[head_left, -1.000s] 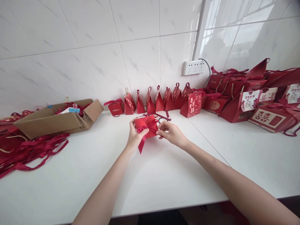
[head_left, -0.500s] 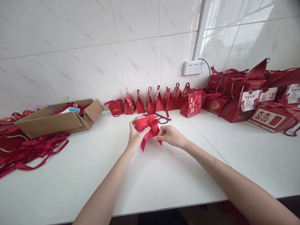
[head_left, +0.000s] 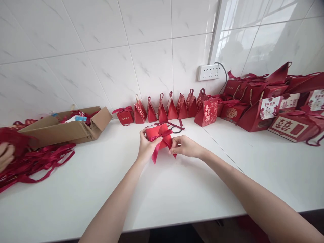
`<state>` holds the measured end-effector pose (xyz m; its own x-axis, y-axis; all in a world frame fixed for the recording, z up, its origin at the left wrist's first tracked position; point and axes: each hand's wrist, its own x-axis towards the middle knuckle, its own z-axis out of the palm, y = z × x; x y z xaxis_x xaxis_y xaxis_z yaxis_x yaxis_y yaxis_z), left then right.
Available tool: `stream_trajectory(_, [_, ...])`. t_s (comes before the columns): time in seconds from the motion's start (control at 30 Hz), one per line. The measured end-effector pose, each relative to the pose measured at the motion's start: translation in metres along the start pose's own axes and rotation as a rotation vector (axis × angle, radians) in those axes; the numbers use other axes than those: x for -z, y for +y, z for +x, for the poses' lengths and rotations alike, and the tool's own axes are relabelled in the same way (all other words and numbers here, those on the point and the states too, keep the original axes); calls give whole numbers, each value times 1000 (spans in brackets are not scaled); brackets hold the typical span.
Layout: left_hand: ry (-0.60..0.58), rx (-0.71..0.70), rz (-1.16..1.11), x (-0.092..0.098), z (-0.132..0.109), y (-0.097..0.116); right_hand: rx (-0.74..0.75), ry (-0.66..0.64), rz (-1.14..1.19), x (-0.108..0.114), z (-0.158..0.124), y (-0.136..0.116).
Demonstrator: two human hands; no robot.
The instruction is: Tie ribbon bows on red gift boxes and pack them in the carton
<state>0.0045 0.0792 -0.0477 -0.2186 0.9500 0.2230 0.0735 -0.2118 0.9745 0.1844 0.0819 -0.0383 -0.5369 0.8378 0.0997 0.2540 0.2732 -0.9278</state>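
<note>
A small red gift box [head_left: 155, 132] with a dark red ribbon bow tied on it is held over the white table, in the middle of the view. My left hand [head_left: 147, 144] grips the box from its left side, with the thumb pressed on the bow. On the box's right, my right hand [head_left: 184, 146] pinches one tail of the ribbon [head_left: 174, 152] between thumb and fingers. The ribbon's other tail hangs down at the front, near my left thumb. Just behind the box lie a dark ring-shaped loop [head_left: 176, 130] and strips of dark red ribbon.
Several triangular red boxes [head_left: 172, 109] line the wall. Stacked red gift boxes [head_left: 255, 89] fill the right side. At left stand an open cardboard box [head_left: 60, 132] and a heap of red ribbons [head_left: 48, 163]. Another person's hand [head_left: 6, 156] is at the left edge. A socket strip [head_left: 209, 73] is on the wall.
My right hand has shifted slightly right along with the ribbon tail. My left hand and the box stay put. Another person's hand and a blurred red thing have come in at the left edge.
</note>
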Motion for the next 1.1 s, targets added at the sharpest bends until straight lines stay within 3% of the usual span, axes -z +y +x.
stream_trajectory(0.17, [-2,-10,-12,0,1,-4,-44,-99,-63,8,-5,-9])
stream_trajectory(0.3, [-22,-32,-36,-3,-2,-3,-266,-497,-100,-3,-14,-19])
stream_trajectory(0.33, [-26,-39,-40,-4,-3,-2,-304,-539,-80,-9,-16,-19])
stream_trajectory(0.4, [-23,-48,-34,-6,-6,-2,-312,-470,-26,-26,-17,-16])
stream_trajectory(0.5, [-23,-58,-17,-8,-7,-2,-268,-246,71,-48,-13,-8])
stream_trajectory(0.63, [-43,-64,-40,-9,-7,-4,-239,-130,145,-55,-9,-4])
stream_trajectory(0.83, [-67,-56,-43,-6,-4,-5,-232,-179,63,-40,-12,-9])
stream_trajectory(1.03, [-62,-42,-32,-5,-2,-4,-292,-353,-33,-21,-14,-16])
stream_trajectory(1.1, [-53,-63,-34,-5,-2,-5,-286,-311,-99,-13,-14,-19])
